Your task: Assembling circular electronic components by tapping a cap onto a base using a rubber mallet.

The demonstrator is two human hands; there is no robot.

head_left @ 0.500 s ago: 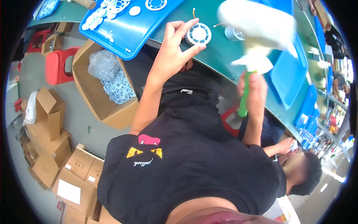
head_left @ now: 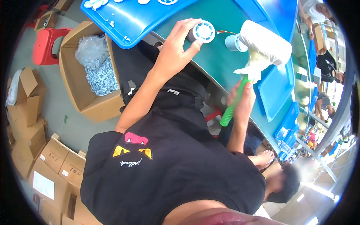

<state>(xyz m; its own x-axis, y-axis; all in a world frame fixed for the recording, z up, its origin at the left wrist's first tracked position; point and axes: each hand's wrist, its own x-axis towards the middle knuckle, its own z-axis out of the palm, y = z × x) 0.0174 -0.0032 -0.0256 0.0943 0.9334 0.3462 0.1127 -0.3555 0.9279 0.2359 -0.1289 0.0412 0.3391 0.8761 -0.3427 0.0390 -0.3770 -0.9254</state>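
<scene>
My left hand [head_left: 173,50] grips a small white cylindrical part [head_left: 204,32] between thumb and fingers, its slotted round face showing. That part is held over the green tabletop [head_left: 204,56], close to its near edge. In my right hand [head_left: 244,100] is a mallet [head_left: 267,44] with a ribbed green handle; its big head is wrapped in white material, loose and ragged where handle and head meet. Partly behind the mallet head, a second pale-blue cylindrical part [head_left: 233,43] lies on the table. A thin wire with a small connector [head_left: 219,32] runs near it.
A blue tray [head_left: 150,17] at upper left carries white discs and tiny white bits. Another blue tray [head_left: 277,92] sits at right. Beside my legs stands a carton [head_left: 69,67] holding pale-blue rings [head_left: 102,78] and clear plastic. A red stool [head_left: 45,47] and a co-worker [head_left: 287,183] are nearby.
The mallet, blurred by motion before, now shows sharply, with its handle tilted more and its head slightly lower. My left hand still holds the white part, now a little nearer the second one.
</scene>
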